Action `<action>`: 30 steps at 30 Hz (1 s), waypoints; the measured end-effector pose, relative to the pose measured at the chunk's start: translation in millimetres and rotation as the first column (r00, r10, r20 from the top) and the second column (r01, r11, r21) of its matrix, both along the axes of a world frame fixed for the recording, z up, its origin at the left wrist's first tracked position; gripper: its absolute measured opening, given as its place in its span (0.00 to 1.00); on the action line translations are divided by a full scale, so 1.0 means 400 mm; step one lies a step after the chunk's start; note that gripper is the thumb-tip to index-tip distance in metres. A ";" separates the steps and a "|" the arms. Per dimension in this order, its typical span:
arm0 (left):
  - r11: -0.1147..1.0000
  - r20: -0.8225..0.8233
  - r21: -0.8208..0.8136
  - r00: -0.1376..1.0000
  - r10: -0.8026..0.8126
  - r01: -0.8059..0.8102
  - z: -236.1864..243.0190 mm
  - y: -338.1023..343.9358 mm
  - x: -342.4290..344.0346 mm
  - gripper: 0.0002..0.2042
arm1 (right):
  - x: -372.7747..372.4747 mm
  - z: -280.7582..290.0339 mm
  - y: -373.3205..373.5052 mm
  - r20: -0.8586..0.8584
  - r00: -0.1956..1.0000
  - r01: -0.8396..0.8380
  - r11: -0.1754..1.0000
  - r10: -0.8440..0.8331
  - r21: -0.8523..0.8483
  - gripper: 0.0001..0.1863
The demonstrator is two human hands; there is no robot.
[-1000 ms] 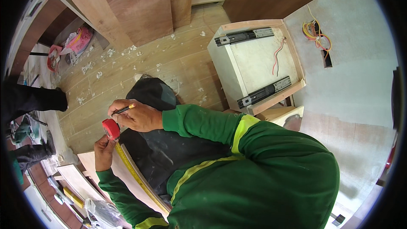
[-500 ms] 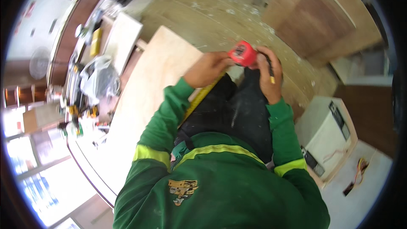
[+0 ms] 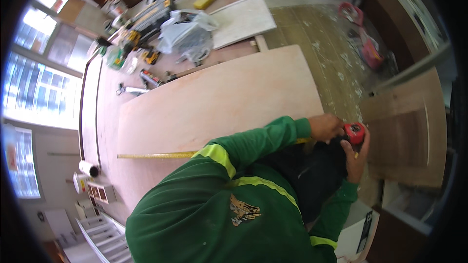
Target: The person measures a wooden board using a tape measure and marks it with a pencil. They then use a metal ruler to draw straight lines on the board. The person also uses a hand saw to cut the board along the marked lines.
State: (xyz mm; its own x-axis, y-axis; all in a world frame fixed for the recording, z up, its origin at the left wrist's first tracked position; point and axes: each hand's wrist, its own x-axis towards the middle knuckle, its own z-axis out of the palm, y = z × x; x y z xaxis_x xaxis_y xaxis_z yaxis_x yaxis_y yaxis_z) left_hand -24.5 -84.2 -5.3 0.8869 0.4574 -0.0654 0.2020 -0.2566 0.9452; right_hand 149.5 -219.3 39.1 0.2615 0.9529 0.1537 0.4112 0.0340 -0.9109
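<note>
At the far left, the free end of the yellow tape blade [image 3: 161, 155] is being brought into view, half a second after it was being lost in glare; the blade is being laid along the near edge of the plywood panel [image 3: 224, 97], which is being carried by the tabletop [image 3: 108, 141]; beyond the panel, a cordless drill [image 3: 151, 57] and a clear plastic bag [image 3: 183, 36] are being left lying; farther right, the middle of the blade is being covered by the green sleeve [image 3: 248, 148]; so, apart from that stretch, the blade's run is now apparently being opened to view; next, the left hand [image 3: 325, 127] is being kept just beside the red tape measure [image 3: 355, 133], its fingers being curled, though whether the blade is being pinched cannot be told; at the right, beyond the panel's end, the tape measure is being clamped by the fingers of the right hand [image 3: 358, 158]; against that hand a small yellow tip, probably the pencil's [image 3: 356, 155], is being shown.
</note>
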 end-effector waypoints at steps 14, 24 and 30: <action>0.853 -0.210 -0.506 0.977 0.024 -0.130 0.119 -0.177 -0.520 0.17 | -0.218 0.080 -0.008 -0.290 0.941 -0.229 0.958 0.173 -0.173 0.36; 0.736 -0.279 -0.545 0.915 0.291 -0.401 0.141 -0.330 -0.827 0.16 | -0.499 0.041 0.085 -0.224 0.817 -0.555 0.830 0.532 -0.056 0.35; 0.724 -0.214 -0.531 0.897 0.387 -0.439 0.080 -0.324 -0.785 0.18 | -0.604 0.012 0.022 -0.076 0.754 -0.655 0.741 0.652 -0.148 0.37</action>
State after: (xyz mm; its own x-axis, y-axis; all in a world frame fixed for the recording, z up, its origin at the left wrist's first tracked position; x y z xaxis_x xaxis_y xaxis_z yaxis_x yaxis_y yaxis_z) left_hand -338.6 -213.8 26.7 0.5978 0.6374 -0.4862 0.2459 0.4314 0.8680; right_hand -92.2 -210.4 43.8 -0.4335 0.9011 -0.0096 0.3246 0.1461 -0.9345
